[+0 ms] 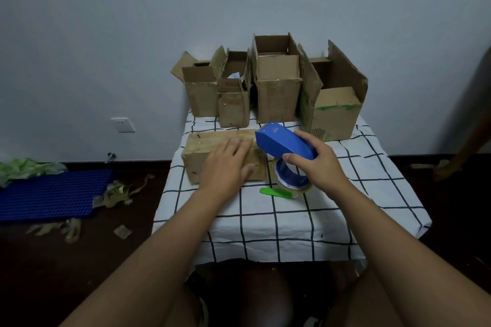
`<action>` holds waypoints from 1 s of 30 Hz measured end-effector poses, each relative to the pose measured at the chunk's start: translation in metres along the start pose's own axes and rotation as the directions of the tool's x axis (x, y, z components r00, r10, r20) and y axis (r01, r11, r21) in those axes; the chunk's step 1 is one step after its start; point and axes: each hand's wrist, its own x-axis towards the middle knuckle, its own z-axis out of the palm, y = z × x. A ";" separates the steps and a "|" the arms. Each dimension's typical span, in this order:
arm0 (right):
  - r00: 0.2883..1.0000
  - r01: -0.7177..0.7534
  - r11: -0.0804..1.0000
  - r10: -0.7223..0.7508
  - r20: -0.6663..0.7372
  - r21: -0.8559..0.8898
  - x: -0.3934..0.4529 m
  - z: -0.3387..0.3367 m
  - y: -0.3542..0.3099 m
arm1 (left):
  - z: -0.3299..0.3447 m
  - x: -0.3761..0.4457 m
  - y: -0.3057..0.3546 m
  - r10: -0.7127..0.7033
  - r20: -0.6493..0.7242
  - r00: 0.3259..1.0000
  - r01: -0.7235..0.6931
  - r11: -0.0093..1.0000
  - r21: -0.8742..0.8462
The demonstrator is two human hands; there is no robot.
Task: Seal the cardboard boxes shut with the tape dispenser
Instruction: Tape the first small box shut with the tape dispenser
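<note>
Hands both low over the bench; left hand laid flat, fingers straight and spread, pressing the closed box from the top and front edge; right hand curled round the blue dispenser, thumb under the body, fingers over the far side, nose tipped up and left onto the box's right end; tape roll hanging below the palm, just above the cloth and a green blade. Four open boxes standing in a row behind, flaps up, well apart from the hands and not yet sealed.

Likely troubles from here: tape lifting or wrinkling if pulled with the nose off the cardboard; strip running skew off the seam, since the dispenser sits at an angle across the end; box sliding left on the cloth if the left palm eases; left fingers lying close to the tape's path, so possibly stuck under it or nicked by the cutter; loose roll dragging on the cloth. Forearms stretched forward, wrists roughly level, right wrist cocked inward.
</note>
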 end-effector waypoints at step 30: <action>0.999 0.035 0.989 -0.030 -0.040 0.146 0.002 -0.044 -0.044 | -0.006 -0.011 0.005 0.135 -0.447 0.885 -0.137 0.990 0.027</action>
